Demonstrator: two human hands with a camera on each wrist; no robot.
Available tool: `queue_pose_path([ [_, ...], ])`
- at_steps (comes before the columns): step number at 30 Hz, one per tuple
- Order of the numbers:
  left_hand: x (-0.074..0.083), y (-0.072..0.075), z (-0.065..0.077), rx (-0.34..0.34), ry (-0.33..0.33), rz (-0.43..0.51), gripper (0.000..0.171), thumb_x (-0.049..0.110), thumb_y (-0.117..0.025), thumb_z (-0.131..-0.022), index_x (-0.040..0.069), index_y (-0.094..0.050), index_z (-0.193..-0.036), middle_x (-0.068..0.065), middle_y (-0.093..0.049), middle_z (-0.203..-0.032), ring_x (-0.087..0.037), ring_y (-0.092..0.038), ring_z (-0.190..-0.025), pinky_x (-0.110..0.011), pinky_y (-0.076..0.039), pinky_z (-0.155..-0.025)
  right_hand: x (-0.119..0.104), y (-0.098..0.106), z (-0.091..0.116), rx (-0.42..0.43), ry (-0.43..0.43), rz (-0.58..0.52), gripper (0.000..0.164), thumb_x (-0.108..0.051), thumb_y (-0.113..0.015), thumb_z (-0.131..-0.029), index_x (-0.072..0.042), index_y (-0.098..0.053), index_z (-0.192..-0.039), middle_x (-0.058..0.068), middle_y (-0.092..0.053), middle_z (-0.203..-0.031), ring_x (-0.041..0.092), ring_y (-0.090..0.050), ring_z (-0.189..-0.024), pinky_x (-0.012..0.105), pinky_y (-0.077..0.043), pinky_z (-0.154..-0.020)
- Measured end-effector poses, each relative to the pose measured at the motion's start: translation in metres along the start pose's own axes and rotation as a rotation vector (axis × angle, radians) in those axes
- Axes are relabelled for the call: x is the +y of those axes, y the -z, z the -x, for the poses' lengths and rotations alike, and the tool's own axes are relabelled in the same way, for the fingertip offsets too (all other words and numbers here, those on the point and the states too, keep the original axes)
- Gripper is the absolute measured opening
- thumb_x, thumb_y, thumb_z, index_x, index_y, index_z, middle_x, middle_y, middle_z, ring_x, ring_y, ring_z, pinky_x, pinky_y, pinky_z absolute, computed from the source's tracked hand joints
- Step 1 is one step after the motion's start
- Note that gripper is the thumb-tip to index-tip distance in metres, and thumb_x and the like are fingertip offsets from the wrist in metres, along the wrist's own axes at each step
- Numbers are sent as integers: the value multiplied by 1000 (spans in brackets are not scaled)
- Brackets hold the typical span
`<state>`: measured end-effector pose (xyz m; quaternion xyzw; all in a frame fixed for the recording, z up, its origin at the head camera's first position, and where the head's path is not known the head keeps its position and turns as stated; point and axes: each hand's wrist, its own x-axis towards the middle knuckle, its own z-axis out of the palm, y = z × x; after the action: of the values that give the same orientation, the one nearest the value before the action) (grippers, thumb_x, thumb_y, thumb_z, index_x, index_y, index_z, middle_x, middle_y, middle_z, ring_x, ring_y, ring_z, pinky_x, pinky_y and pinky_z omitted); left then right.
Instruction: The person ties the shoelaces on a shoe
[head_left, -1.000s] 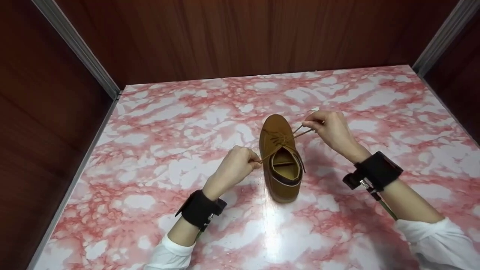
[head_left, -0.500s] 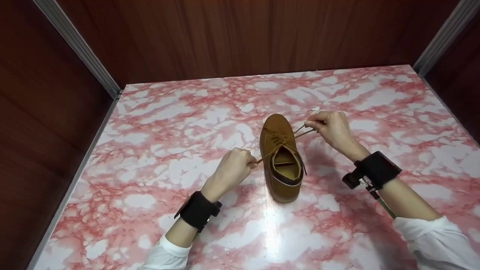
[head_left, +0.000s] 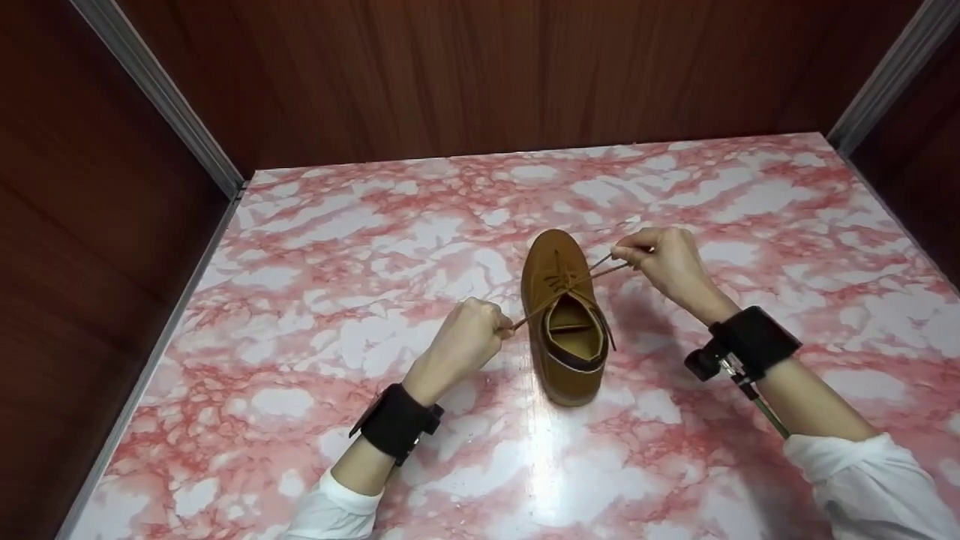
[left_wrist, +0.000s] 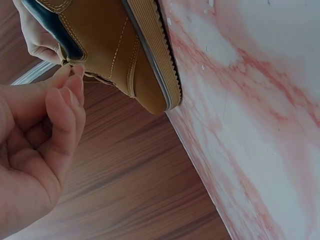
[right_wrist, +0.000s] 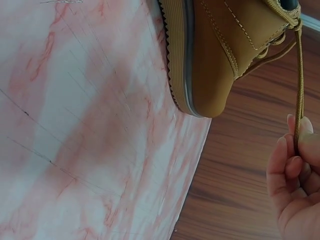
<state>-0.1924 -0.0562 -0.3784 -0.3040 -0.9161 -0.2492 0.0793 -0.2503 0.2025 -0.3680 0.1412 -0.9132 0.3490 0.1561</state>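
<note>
A brown lace-up shoe [head_left: 553,251] stands on its sole, toe pointing away from me, its lace crossing over the front of the opening. My left hand [head_left: 463,339], left of the shoe, pinches one part of the lace between thumb and fingers, drawing it straight. On the other side my right hand [head_left: 667,264] pinches two strands of lace that run out from the knot area. In the right wrist view these lace strands [right_wrist: 299,75] hang taut between the shoe and my fingertips. A loose lace end [head_left: 611,339] lies along the shoe's right side.
The shoe rests on a red-and-white marbled tabletop [head_left: 360,262]. A dark wood panel [head_left: 480,75] rises behind it, with a metal strip [head_left: 161,97] at the left corner. Black camera straps [head_left: 754,341] wrap both wrists.
My left hand has drawn slightly left, and my right hand slightly right, stretching the lace. A strand lying over the left of the toe has shifted toward the shoe's middle.
</note>
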Motion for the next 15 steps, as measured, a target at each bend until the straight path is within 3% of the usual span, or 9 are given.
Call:
queue_pose_path([
  [6,-1,0,1,-12,14,10,10,4,-54,-61,10,-61,-63,6,-50,-54,-3,-44,-49,-13,-34,-46,0,0,0,2,-21,-5,20,-35,-50,-63,-17,-60,-67,-7,-52,-60,4,-45,-48,22,-35,-42],
  [15,-1,0,2,-11,16,7,9,5,-55,-60,11,-61,-64,5,-52,-56,-3,-45,-52,-13,-35,-49,-1,0,-1,-1,-50,-16,15,-27,-53,-63,-15,-60,-69,-6,-52,-60,7,-45,-48,22,-36,-42],
])
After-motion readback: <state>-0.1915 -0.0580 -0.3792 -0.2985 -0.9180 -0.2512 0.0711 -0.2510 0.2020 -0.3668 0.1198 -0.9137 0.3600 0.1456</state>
